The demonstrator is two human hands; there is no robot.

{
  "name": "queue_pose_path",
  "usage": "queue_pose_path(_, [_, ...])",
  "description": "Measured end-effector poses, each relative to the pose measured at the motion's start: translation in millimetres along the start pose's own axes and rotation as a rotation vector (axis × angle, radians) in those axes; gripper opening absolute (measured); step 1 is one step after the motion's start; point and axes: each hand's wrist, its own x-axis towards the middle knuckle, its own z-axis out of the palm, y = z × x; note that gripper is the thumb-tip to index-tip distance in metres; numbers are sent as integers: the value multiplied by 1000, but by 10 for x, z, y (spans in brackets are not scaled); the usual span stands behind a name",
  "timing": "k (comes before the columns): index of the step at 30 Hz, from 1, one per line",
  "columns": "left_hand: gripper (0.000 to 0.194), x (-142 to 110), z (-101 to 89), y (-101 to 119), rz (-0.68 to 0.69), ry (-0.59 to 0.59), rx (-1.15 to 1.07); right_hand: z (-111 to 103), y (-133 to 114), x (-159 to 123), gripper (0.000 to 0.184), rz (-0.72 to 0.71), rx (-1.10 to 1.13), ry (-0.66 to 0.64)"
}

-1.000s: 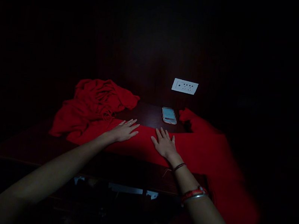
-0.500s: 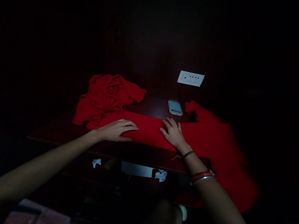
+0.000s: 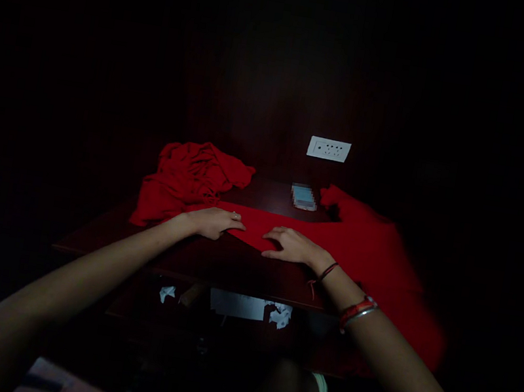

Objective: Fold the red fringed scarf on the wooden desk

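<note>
Two bare hands at red cloth (image 3: 367, 249), which spans centre to lower right of frame, on dark table (image 3: 265, 194). Left hand (image 3: 213, 222): fingers bent, close together; I can't tell if pinching. Right hand (image 3: 292, 246): thumb parted from fingers. Phone (image 3: 303, 197) lies beyond, right of centre.

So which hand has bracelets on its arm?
The right hand: a dark band at its wrist, red and silver ones higher up. The left hand has just a ring.
</note>
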Motion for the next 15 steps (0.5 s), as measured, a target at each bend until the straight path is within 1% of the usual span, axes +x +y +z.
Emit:
queue_pose_path(3, [37, 162, -63, -100, 20, 23, -89, -64, 38, 93, 53, 6, 40, 7])
queue_pose_path(5, [25, 273, -109, -176, 10, 28, -201, -94, 63, 154, 50, 11, 60, 5])
queue_pose_path(6, [22, 321, -124, -209, 3, 35, -271, -101, 76, 181, 49, 16, 64, 5])
queue_pose_path(8, [23, 392, -119, -254, -5, 46, -429, -95, 98, 220, 48, 39, 68, 33])
queue_pose_path(11, [27, 428, -34, -278, -48, 60, -638, -50, 112, 238, 44, 59, 66, 129])
queue_pose_path(13, [27, 410, 30, -280, -80, 80, -689, -19, 107, 226, 40, 47, 57, 192])
queue_pose_path(15, [27, 377, 62, -280, -90, 99, -684, -1, 96, 204, 35, 42, 38, 244])
